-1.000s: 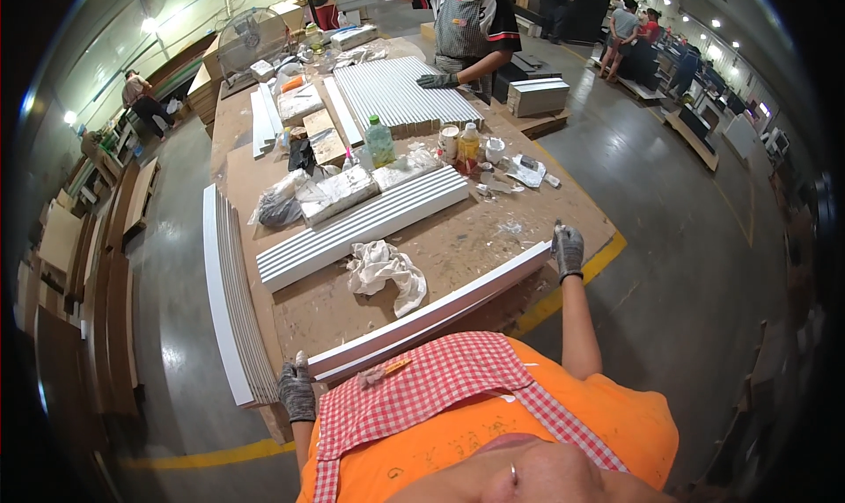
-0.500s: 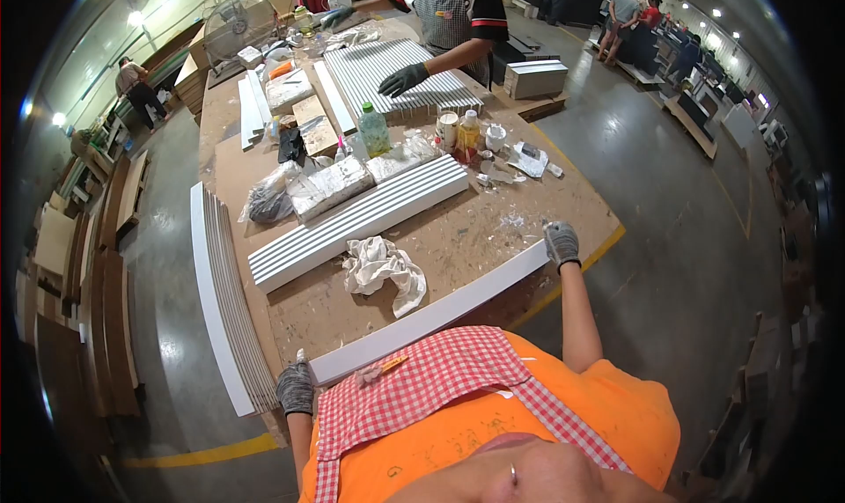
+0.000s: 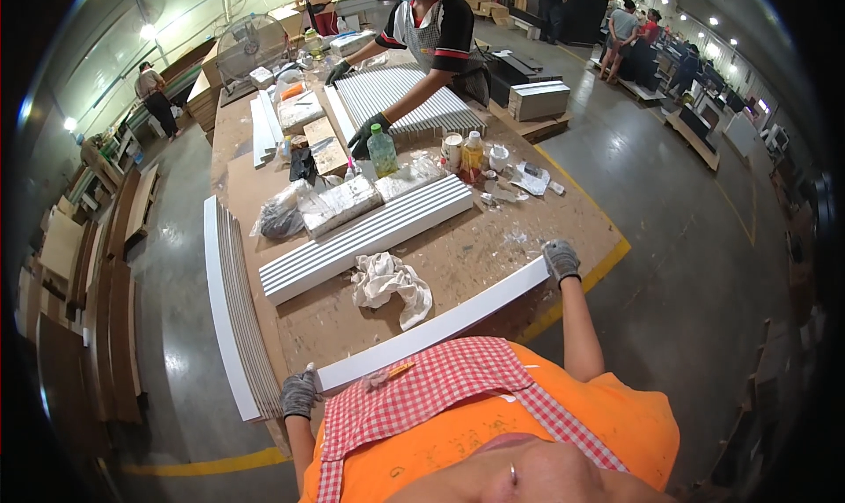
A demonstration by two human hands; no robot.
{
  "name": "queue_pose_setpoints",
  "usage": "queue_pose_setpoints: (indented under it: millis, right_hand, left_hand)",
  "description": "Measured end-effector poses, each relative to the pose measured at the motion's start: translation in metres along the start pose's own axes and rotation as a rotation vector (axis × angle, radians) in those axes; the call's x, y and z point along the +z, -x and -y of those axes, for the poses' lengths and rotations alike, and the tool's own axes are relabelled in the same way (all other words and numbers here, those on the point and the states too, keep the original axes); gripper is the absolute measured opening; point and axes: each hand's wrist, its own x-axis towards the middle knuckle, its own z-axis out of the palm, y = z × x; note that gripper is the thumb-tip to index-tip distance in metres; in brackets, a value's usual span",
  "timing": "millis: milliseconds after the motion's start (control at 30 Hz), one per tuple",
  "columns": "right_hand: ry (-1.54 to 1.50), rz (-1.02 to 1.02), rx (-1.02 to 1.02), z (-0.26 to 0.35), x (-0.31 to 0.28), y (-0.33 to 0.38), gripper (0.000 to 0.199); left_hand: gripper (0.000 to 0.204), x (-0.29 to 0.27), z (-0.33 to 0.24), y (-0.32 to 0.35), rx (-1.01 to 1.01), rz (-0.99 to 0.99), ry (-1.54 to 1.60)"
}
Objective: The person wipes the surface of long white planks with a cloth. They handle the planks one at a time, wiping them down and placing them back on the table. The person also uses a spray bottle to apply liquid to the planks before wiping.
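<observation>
A long white board (image 3: 436, 330) lies along the near edge of the table, close to my apron. My left hand (image 3: 300, 393), in a grey knit glove, is closed at the board's left end. At its right end my right hand (image 3: 561, 262), gloved the same way, is closed too. The fingers' undersides are hidden. Just beyond the board lies a crumpled white cloth (image 3: 392, 287). Behind the cloth, several white strips sit side by side in a bundle (image 3: 370, 239). Left of my left hand, a stack of white boards (image 3: 231, 309) runs along the table's side.
Across the table (image 3: 528, 221) a masked co-worker (image 3: 440, 36) leans over a row of white strips (image 3: 409, 98). Between us stand a green-capped bottle (image 3: 382, 153), an amber bottle (image 3: 473, 158), a tub (image 3: 451, 153) and wrapped white blocks (image 3: 341, 205). A fan (image 3: 251, 45) stands far left.
The co-worker has bent forward, one gloved hand moving left toward the green-capped bottle. My hands keep hold of the board's ends. The whole view has shifted slightly.
</observation>
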Motion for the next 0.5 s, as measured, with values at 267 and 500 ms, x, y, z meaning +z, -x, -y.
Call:
queue_pose_setpoints:
  millis: [267,500]
  right_hand:
    - [-0.276,0.004,-0.156,0.004,-0.032,0.012,0.034]
    - [-0.283,-0.062,-0.252,-0.017,-0.004,0.014,0.035]
  left_hand:
    - [0.046,0.009,0.068,-0.012,-0.031,-0.126,0.081]
    - [0.029,0.088,0.092,-0.025,0.519,-0.548,0.440]
